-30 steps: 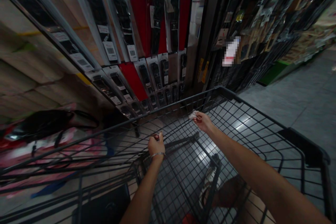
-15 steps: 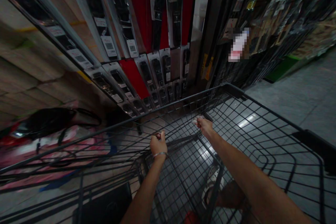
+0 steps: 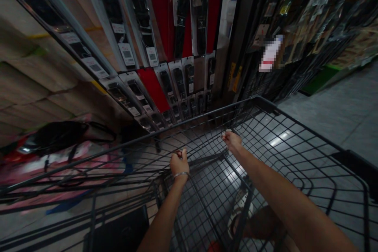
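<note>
A black wire cart basket (image 3: 206,189) spreads below me, with the grey floor showing through its mesh. My left hand (image 3: 179,161), with a thin bracelet at the wrist, is over the middle of the basket; its fingers are curled, and what they hold, if anything, is hidden. To its right and farther forward, my right hand (image 3: 232,140) is closed near the far side of the basket. Something small and whitish (image 3: 226,133) shows at its fingertips, too small to name.
Packaged dark items (image 3: 140,8) with tags hang on a rack with red panels (image 3: 155,88) ahead. Pink and white bags (image 3: 97,159) lie at the left beyond the cart. A green-edged display (image 3: 321,78) stands at the right. A foot in a sandal (image 3: 236,212) shows beneath the mesh.
The rack and its packages sit slightly lower and farther right in view. Both hands keep nearly the same pose, with the right hand shifted slightly right.
</note>
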`<state>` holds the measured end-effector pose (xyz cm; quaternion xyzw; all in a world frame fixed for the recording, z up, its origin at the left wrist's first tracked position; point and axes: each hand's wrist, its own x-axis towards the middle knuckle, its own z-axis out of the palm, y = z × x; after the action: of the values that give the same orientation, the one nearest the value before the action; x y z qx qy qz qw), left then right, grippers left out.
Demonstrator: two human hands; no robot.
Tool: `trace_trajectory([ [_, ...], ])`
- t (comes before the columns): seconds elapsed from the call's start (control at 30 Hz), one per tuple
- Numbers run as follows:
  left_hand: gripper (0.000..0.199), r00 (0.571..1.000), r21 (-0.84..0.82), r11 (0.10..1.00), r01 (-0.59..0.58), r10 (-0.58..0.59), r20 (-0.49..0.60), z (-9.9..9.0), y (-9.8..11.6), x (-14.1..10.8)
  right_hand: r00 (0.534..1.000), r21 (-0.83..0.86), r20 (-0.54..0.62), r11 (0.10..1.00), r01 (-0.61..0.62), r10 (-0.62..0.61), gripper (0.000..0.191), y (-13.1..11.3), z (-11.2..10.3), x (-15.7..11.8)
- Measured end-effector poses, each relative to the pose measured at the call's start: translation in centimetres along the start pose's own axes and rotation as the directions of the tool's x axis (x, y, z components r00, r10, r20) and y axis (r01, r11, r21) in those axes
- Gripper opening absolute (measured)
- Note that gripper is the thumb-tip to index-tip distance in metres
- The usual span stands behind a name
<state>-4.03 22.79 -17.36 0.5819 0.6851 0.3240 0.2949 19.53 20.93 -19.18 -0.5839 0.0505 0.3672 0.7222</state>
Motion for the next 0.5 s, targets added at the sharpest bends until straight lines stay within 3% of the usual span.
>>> trace_trajectory([
  [0.3,0.025,1.000,0.019,1.000,0.001,-0.001,0.002,-0.3,0.6,-0.1,0.993,0.015,0.094,0.998,-0.067,0.066,0.021,-4.6,0.7,-1.7],
  [0.5,0.026,1.000,0.014,1.000,0.008,-0.008,0.002,-0.2,0.1,-0.2,0.992,-0.036,0.127,0.999,-0.017,0.021,0.017,-5.7,-1.2,-0.8],
])
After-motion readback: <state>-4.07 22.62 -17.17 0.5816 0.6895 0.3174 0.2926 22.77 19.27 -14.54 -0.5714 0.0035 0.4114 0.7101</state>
